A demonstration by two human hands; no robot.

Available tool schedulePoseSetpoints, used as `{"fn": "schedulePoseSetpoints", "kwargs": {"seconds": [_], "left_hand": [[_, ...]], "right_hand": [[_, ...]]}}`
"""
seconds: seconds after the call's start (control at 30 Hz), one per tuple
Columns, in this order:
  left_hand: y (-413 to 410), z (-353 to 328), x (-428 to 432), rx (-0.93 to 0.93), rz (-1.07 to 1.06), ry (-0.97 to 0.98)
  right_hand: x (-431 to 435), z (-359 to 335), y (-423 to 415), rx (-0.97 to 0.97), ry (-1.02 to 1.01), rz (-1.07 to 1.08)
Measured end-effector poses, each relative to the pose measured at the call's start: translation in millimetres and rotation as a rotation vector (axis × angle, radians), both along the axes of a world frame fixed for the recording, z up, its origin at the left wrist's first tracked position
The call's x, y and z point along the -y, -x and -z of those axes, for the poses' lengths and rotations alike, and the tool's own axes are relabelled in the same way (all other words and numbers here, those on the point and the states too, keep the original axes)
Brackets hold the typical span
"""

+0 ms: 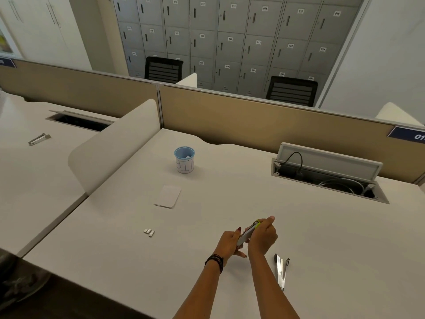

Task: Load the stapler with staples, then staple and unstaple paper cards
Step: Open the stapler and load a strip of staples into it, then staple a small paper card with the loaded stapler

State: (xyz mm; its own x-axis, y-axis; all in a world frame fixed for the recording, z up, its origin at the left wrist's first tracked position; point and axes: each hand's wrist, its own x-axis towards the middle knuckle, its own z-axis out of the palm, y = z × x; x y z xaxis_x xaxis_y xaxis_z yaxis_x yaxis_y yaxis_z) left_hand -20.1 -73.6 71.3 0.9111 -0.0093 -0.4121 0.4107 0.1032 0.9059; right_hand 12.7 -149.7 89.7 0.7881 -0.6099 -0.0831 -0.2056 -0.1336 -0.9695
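Head view shows both hands meeting over the near middle of the table (pixel 322 226), with the stapler (pixel 247 234) held between them and lifted clear of the surface. Its long axis runs on a diagonal, from low and near at the left hand (pixel 228 241) up and away to a yellow-green end (pixel 258 224) under the right hand (pixel 263 238). The left hand's fingers are curled around the lower, nearer part of the body; the right hand's fingers (pixel 270 219) close over the far, coloured end from above. Whether the stapler's magazine is open cannot be told, since the hands cover most of it.

The staples (pixel 149 232), 3 small strips by the look of it, lie on the table well to the left of the hands, nearer the left hand than the right. Loading likely depends on that gap: 1 hand has to let go and reach leftward while the other keeps the stapler steady. The paper cards (pixel 168 196) lie farther away, beyond the staples, with a blue-rimmed cup (pixel 184 160) behind them. A metal tool, perhaps a staple remover (pixel 281 271), lies just beside the right forearm.
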Motion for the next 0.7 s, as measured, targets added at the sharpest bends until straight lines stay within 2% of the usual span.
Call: {"fn": "schedulePoseSetpoints", "kwargs": {"seconds": [0.2,0.33,0.5,0.57,0.7], "left_hand": [[4.7,9.1,19.3,-0.016,0.006,0.006],[2.7,10.7,17.9,-0.034,-0.016,0.054],[-3.8,-1.1,-0.1,-0.144,-0.077,0.139],[-10.8,-5.0,-14.8,-0.213,-0.095,0.222],[-28.4,-1.7,-52.0,-0.336,-0.111,0.503]], "right_hand": [[20.3,5.5,3.1,0.068,0.017,-0.087],[20.3,4.7,1.1,0.072,-0.157,-0.178],[3.0,6.8,-9.3,0.071,-0.306,-0.426],[-6.8,7.4,-14.3,0.042,-0.385,-0.513],[-27.9,3.4,-22.2,-0.002,-0.416,-0.69]]}}
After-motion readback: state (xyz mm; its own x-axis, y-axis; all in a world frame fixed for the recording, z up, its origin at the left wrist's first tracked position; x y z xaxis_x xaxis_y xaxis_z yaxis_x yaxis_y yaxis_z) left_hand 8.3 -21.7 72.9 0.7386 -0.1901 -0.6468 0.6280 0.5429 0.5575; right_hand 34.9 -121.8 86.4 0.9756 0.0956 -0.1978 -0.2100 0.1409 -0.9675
